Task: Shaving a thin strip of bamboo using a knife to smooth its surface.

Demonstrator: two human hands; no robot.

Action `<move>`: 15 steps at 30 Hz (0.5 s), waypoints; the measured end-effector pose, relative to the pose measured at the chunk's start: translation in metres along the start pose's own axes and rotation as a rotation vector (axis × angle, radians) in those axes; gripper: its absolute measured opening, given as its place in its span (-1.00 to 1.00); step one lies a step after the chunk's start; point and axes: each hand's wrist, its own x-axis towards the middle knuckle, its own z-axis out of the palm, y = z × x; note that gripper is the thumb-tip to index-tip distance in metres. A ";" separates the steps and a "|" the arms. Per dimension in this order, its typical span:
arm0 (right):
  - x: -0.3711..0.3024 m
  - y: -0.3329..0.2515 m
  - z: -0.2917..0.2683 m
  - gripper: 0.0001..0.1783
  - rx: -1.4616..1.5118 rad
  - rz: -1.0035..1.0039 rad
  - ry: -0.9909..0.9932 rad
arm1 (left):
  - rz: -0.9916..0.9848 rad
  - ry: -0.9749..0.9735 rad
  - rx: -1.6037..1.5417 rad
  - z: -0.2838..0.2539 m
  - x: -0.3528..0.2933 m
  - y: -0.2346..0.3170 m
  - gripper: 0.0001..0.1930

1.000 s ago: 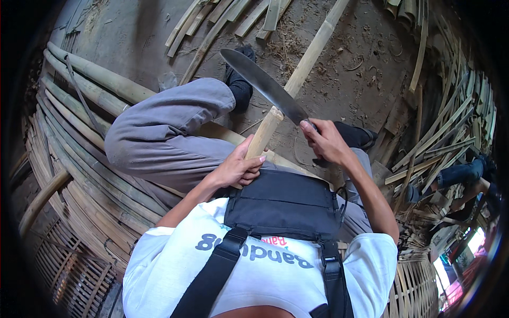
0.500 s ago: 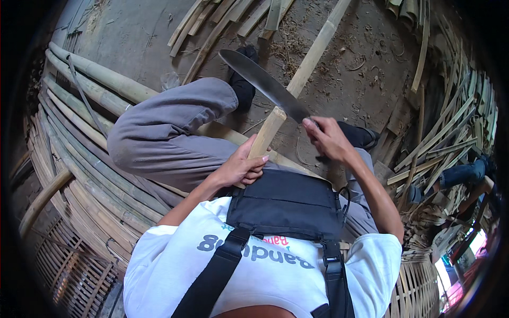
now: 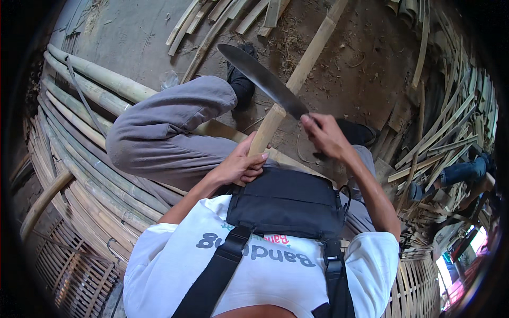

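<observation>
A long bamboo strip (image 3: 314,53) runs from near my waist away toward the far side, between my legs. My left hand (image 3: 239,163) is wrapped round its near end, close to the black chest bag (image 3: 286,204). In my right hand (image 3: 326,135) is a machete (image 3: 260,77), gripped by the handle. Its broad dark blade points to the far left and crosses the strip beyond my left hand. Where the blade meets the strip, a step shows in the bamboo (image 3: 279,109). My right fingers hide most of the machete's handle.
Long bamboo poles (image 3: 101,95) lie stacked on the left. Split bamboo pieces (image 3: 212,24) rest on the floor (image 3: 135,40) at the far side, and a heap of slats (image 3: 445,132) rises on the right. Another person's leg (image 3: 461,174) shows at the right edge. A woven bamboo basket (image 3: 416,289) stands near right.
Almost nothing differs. My right hand and the machete have shifted very slightly toward the far left; the blade still lies across the strip. My left hand keeps its hold.
</observation>
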 end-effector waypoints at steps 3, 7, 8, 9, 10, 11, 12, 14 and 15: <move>0.007 -0.002 -0.006 -0.40 0.222 0.068 0.046 | 0.038 0.025 0.017 0.003 0.001 0.005 -0.70; -0.003 0.008 0.001 -0.39 0.121 -0.005 -0.046 | -0.008 0.000 0.017 0.000 0.001 0.002 -0.69; 0.000 0.003 -0.004 -0.37 0.064 -0.019 -0.024 | 0.014 0.010 0.010 0.002 0.001 0.005 -0.70; 0.004 0.000 -0.007 -0.37 0.131 0.038 0.006 | 0.037 0.020 0.004 0.003 0.001 0.006 -0.70; 0.006 -0.002 -0.007 -0.37 0.197 0.093 0.032 | 0.025 0.016 0.014 0.004 0.002 0.007 -0.70; 0.005 0.001 -0.001 -0.37 0.147 0.088 0.039 | 0.025 0.021 0.013 0.005 0.001 0.007 -0.71; 0.001 0.005 0.006 -0.37 0.098 0.082 0.046 | 0.025 0.027 0.014 0.005 0.002 0.007 -0.72; -0.011 0.006 0.021 -0.34 -0.148 -0.159 -0.105 | 0.012 0.005 -0.021 -0.002 0.003 0.004 -0.72; -0.008 0.004 0.025 -0.33 -0.168 -0.207 -0.093 | 0.009 -0.015 -0.061 -0.005 0.003 0.003 -0.72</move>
